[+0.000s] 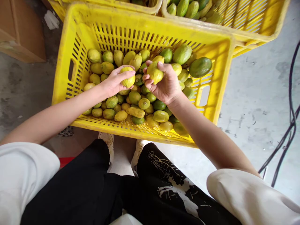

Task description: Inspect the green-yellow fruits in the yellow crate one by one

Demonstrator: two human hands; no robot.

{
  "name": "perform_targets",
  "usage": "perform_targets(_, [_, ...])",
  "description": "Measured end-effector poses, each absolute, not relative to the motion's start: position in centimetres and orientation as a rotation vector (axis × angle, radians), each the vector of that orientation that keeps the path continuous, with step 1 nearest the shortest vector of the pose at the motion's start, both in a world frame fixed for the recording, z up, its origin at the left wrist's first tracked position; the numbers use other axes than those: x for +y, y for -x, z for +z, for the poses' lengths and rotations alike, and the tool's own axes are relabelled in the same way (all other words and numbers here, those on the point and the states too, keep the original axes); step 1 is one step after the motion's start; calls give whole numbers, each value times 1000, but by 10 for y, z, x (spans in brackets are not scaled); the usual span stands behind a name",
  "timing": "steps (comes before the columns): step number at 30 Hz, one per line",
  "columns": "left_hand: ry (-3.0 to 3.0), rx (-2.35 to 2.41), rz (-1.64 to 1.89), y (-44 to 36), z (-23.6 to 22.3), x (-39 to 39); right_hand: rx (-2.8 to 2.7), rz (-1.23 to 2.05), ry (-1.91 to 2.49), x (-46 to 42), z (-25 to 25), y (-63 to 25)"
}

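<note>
My left hand (114, 82) is closed around a yellow lemon (128, 78), thumb across its top. Close by on the right, my right hand (167, 82) grips another lemon (154, 73), yellow with a slight green tint. Both hands are held over a yellow plastic crate (150, 29) with slotted walls. Many lemons, from yellow to green, lie loose in it beneath my hands. A large dark green fruit (200, 67) rests at the right side of the pile. My right hand and forearm hide part of the fruit below.
Behind stand more yellow crates (248, 18), one with green and yellow fruit (182, 7). A cardboard box (21, 31) is at the upper left. Black cables (289, 125) run along the floor at right. My shoes (107, 143) are just before the crate.
</note>
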State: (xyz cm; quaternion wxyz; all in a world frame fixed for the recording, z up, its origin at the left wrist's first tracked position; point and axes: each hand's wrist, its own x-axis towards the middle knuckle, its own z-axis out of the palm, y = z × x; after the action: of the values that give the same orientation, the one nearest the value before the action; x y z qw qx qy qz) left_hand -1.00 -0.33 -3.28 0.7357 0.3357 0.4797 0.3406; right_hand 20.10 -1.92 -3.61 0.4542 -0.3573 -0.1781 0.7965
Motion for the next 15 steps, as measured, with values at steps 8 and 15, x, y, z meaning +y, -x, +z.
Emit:
perform_targets(8, [-630, 1074, 775, 4, -26, -7, -325, 1988, 920, -22, -19, -197])
perform_targets(15, [-352, 936, 818, 9, -14, 0, -293, 1992, 837, -26, -12, -194])
